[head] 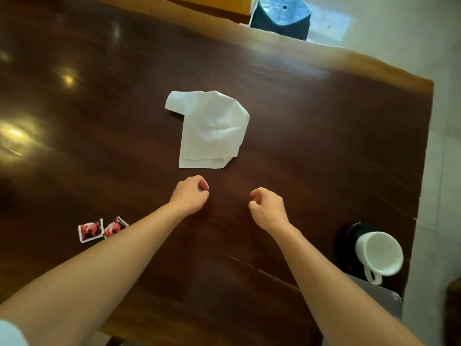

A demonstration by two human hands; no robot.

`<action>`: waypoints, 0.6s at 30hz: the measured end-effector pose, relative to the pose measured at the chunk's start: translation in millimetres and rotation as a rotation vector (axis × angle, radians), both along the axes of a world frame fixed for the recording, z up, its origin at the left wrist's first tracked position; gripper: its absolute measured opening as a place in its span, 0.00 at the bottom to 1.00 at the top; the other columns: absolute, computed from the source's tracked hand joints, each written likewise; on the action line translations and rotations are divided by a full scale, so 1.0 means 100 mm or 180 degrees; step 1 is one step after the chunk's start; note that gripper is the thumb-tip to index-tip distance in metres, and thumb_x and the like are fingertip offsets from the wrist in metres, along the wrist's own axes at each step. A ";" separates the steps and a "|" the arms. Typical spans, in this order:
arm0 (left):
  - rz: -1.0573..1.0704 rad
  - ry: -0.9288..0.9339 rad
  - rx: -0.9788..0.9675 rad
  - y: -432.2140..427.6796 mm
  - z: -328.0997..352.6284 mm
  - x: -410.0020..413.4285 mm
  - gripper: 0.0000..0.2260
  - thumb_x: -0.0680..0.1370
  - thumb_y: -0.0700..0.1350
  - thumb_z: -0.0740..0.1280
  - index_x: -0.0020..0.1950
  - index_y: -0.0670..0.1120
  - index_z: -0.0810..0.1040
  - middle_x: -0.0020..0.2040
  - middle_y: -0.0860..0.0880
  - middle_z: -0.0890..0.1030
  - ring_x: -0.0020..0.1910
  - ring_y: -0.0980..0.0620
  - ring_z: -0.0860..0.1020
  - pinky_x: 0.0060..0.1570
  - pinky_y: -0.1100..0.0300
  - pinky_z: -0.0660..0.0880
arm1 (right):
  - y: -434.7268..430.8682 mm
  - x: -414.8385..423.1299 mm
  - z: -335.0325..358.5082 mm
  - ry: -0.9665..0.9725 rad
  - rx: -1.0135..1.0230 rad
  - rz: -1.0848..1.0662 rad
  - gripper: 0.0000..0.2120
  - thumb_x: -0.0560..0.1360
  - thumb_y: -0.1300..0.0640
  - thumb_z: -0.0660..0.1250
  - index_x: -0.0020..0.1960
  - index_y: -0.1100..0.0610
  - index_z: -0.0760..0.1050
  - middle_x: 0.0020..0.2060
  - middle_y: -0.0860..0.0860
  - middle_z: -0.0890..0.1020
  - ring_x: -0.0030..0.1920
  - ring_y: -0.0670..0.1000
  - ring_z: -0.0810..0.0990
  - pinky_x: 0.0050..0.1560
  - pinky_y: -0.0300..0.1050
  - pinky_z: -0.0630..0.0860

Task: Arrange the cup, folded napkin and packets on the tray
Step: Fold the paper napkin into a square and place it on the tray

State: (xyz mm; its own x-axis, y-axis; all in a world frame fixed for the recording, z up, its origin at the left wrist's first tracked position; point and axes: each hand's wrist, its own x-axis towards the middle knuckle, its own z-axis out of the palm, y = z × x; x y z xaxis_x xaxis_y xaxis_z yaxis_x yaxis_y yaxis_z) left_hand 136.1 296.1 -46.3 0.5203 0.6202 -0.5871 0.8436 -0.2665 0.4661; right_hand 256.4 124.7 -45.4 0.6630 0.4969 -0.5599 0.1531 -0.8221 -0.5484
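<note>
Forearms stretch over the table (324, 121); left hand (190, 194) and right hand (267, 208) are curled into fists, holding nothing. Napkin (212, 128) lies just beyond the left hand, crumpled and half folded. Cup (379, 253) stands right of the right hand, near the table edge. Packets (91, 231) lie left of the left arm. No tray in view. Judged step: folding the napkin — the fingers must open and flatten it; there is bare wood all round it.

Dim, warm; lamp glare on glossy table (74, 101) (left side); wide-angle bending, soft blur at edges.
</note>
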 end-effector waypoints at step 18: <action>-0.0712 -0.0501 0.0619 1.06 -0.82 0.38 0.23 0.80 0.44 0.69 0.75 0.47 0.71 0.76 0.42 0.64 0.66 0.38 0.74 0.65 0.45 0.74 | 1.40 0.19 -0.63 -0.0976 -0.0266 0.0387 0.22 0.78 0.62 0.66 0.71 0.51 0.70 0.71 0.48 0.71 0.61 0.57 0.72 0.53 0.52 0.79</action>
